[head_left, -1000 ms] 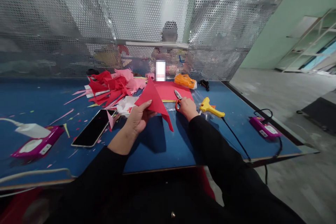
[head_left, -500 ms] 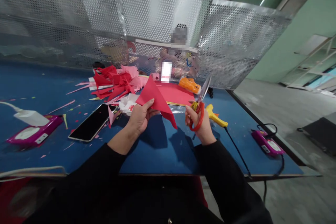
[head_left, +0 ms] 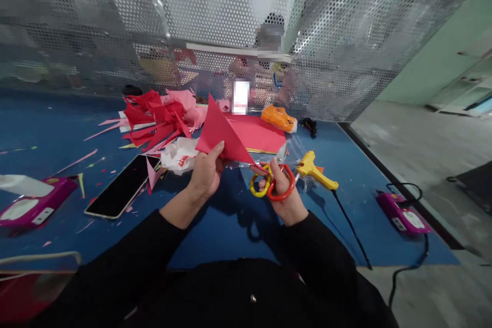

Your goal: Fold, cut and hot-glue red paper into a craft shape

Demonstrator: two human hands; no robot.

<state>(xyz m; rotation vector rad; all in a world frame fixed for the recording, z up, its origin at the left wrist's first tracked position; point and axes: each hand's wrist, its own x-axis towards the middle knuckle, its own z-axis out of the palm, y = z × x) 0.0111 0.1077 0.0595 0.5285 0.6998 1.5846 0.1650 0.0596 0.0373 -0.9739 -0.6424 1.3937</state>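
Observation:
My left hand (head_left: 205, 174) pinches the lower edge of a folded red paper triangle (head_left: 221, 133), held up above the blue table (head_left: 230, 225). My right hand (head_left: 284, 195) grips scissors (head_left: 271, 184) with one red and one yellow handle loop. Their blades point left and meet the triangle's right corner. Both sleeves are black.
Red and pink paper scraps (head_left: 161, 118) are piled at the back, with a flat red sheet (head_left: 259, 136) beside them. A phone (head_left: 121, 187) lies to the left, a yellow glue gun (head_left: 317, 169) to the right. Magenta devices (head_left: 33, 205) (head_left: 402, 212) sit at both sides. A perforated metal screen (head_left: 215, 15) stands behind.
My right hand picked the scissors up from the table, raised them, then turned them so the blades reach the paper's corner. My left hand kept holding the triangle.

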